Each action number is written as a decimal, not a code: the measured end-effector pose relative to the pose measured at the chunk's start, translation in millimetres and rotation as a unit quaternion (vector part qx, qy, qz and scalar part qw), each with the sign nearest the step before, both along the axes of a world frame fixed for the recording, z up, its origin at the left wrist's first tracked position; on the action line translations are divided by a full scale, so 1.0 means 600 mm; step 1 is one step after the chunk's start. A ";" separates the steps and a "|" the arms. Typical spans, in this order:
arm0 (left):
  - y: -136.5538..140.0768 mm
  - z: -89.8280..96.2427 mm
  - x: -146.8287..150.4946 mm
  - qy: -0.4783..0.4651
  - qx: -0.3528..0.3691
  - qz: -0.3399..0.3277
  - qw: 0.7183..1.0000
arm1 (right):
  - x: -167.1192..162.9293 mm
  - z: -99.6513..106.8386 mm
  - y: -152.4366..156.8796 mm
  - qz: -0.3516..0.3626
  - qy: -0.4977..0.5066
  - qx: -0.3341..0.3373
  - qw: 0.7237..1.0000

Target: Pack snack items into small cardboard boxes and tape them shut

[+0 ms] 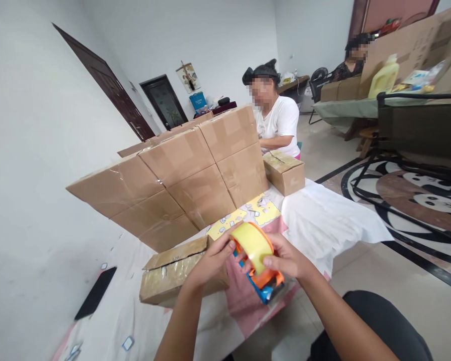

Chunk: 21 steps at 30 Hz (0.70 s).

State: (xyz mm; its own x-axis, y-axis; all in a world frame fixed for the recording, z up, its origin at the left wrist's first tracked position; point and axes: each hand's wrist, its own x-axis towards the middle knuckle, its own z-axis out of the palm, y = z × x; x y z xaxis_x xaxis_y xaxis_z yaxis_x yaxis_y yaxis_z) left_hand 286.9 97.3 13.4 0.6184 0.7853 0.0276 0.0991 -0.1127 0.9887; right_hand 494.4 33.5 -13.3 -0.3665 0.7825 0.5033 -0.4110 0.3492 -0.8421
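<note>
Above the near edge of the table I hold a tape dispenser [251, 242] with a wide yellow tape roll and an orange and blue frame. My left hand [215, 256] grips its left side, thumb near the roll's rim. On the other side, my right hand [284, 256] has its thumb pressed on the yellow tape, with fingers partly hidden behind the dispenser. Just left of it lies a closed cardboard box [173, 273] with clear tape along its top, partly behind my left forearm.
Stacked cardboard boxes [195, 180] form a wall across the cloth-covered table [315, 220]. A smaller box [285, 173] stands at its right end. Behind it a person in a white shirt [281, 120] sits. A black flat object [95, 293] lies left; another person [355, 60] is farther back.
</note>
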 end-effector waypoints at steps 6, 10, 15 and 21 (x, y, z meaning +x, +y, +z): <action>-0.028 -0.046 0.011 -0.093 0.132 0.218 0.963 | -0.036 0.008 -0.017 -0.121 0.009 -0.015 0.992; -0.027 -0.061 -0.006 -0.081 0.100 0.209 0.969 | -0.047 0.014 -0.020 -0.028 0.068 -0.092 0.993; -0.022 -0.044 -0.014 -0.138 0.059 0.135 0.979 | -0.044 0.021 -0.022 0.063 0.105 -0.097 0.988; -0.039 -0.036 0.006 -0.090 0.154 0.211 0.961 | -0.043 0.000 -0.021 -0.022 0.083 -0.104 0.991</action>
State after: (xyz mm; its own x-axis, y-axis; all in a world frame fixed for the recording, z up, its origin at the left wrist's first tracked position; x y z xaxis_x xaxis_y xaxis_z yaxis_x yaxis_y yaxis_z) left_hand 290.7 73.9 -8.5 0.2090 0.9027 0.3760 0.0306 -0.3904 0.9202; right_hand 468.7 20.7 -13.1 -0.2552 0.8893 0.3794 -0.5379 0.1955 -0.8200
